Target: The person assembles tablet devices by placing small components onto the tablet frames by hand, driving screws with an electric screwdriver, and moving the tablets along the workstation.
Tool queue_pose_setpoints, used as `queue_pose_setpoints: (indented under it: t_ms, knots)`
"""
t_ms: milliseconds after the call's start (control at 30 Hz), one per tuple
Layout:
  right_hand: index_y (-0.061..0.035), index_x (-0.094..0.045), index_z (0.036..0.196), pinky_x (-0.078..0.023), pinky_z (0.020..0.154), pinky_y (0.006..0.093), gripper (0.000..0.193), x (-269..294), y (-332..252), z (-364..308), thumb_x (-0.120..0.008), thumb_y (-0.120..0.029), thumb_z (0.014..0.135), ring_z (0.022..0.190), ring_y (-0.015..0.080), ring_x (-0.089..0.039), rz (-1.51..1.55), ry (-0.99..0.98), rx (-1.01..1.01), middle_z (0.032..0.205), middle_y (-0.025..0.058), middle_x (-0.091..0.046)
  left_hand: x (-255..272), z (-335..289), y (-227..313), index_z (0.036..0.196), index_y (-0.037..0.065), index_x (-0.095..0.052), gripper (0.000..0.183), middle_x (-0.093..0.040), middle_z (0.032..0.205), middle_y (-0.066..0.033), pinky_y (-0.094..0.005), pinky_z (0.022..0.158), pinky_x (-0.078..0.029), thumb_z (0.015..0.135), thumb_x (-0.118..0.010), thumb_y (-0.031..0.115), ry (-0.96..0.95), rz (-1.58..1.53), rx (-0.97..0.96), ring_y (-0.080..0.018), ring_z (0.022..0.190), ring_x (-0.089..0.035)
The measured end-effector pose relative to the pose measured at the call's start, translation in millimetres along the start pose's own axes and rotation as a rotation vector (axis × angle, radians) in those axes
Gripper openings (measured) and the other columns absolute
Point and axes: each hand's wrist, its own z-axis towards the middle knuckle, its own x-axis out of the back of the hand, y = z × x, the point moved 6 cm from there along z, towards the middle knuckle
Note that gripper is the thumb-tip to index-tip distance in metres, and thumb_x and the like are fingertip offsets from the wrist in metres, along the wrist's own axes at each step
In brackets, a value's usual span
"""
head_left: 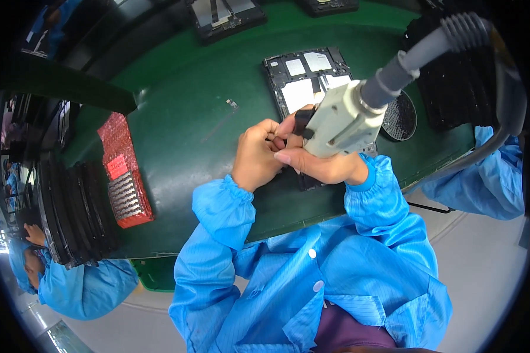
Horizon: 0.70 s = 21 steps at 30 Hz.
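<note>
My left hand (257, 154) has its fingers bent and pinched together, right against the fingertips of my right hand. My right hand (324, 166) is closed, thumb stretched toward the left fingers. Whatever sits between the fingertips is too small and covered to make out. A black piece (302, 121) shows by the right fingers, partly hidden. Both hands are over the near part of an opened tablet (298, 93), a black frame with white panels inside. A pale housing on a grey hose (343, 120) hangs in front and covers part of the tablet and right hand.
A round dish of small parts (399, 117) stands right of the tablet. Left are red bubble wrap with metal pieces (126, 197) and upright black panels (76, 206). A thin cable (231, 105) lies on the green table (182, 153). More devices (227, 17) lie far off; co-workers sit on both sides.
</note>
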Motion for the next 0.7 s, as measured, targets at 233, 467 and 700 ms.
queue_pose_setpoints:
  t_ms: [233, 467, 700]
  knots:
    - [-0.0028, -0.061, 0.086, -0.048, 0.062, 0.0291, 0.024, -3.8, -0.2, -1.8, -0.073, -0.011, 0.067, 0.064, 0.0203, -0.061, -0.163, -0.065, 0.278, 0.075, 0.0083, -0.063, 3.5, -3.0, 10.6, 0.077, 0.000, -0.054, 0.009, -0.053, 0.063, -0.0008, -0.0232, 0.053, -0.043, 0.074, -0.062, 0.001, 0.035, 0.186, -0.051, -0.0062, 0.062, -0.049]
    - [0.0022, -0.052, 0.109, -0.045, 0.057, 0.0225, 0.042, 49.0, -33.6, -8.4, -0.071, -0.004, 0.072, 0.063, 0.0069, -0.055, -0.101, 0.140, 0.115, 0.069, 0.0006, -0.058, -7.8, -9.7, 19.5, 0.081, -0.001, -0.053, 0.017, -0.054, 0.069, -0.0035, -0.0196, 0.045, -0.042, 0.072, -0.067, -0.004, 0.001, 0.141, 0.284, -0.0066, 0.060, -0.054]
    - [0.0060, -0.054, 0.099, -0.042, 0.043, 0.0227, 0.033, 192.5, -34.8, -17.0, -0.068, 0.001, 0.070, 0.046, 0.0107, -0.054, -0.078, 0.623, 0.295, 0.057, 0.0044, -0.056, 12.2, -13.2, 61.7, 0.105, -0.006, -0.056, 0.040, -0.059, 0.106, -0.0166, -0.0427, 0.090, -0.041, 0.074, -0.070, 0.014, 0.168, 0.896, -0.419, -0.0325, 0.102, -0.055]
